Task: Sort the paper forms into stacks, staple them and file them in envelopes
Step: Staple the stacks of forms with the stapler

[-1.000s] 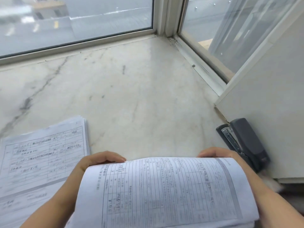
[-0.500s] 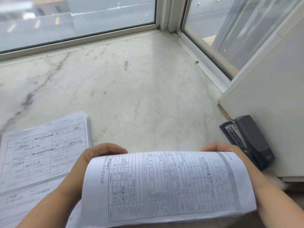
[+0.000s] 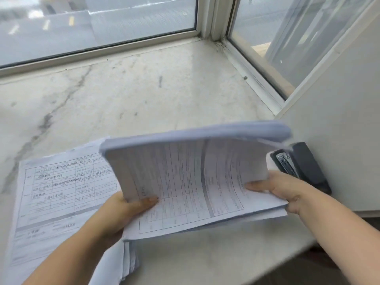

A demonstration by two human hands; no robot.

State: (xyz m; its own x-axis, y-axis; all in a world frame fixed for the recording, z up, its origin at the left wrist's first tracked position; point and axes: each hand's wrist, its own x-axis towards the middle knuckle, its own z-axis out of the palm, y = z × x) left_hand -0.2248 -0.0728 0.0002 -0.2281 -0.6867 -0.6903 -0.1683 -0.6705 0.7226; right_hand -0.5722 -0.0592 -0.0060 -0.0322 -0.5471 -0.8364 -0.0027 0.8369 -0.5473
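Note:
I hold a thick bundle of printed paper forms [image 3: 191,177] up off the marble sill, tilted with its far edge raised and blurred. My left hand [image 3: 123,210] grips its near left corner, thumb on top. My right hand [image 3: 279,188] grips the right edge, thumb lying on the printed face. A second stack of forms [image 3: 61,194] lies flat on the sill at the left, partly under the held bundle and my left forearm. A dark grey stapler [image 3: 302,167] lies on the sill just beyond my right hand.
The marble sill [image 3: 127,95] stretches back to window frames [image 3: 207,19] at the rear and right. A white panel [image 3: 337,128] stands at the right, close against the stapler. The sill's near edge drops off at the lower right.
The bundle has been lifted and tipped up, its far edge now raised. Both hands shifted from the far edge to the near corners, thumbs now on top.

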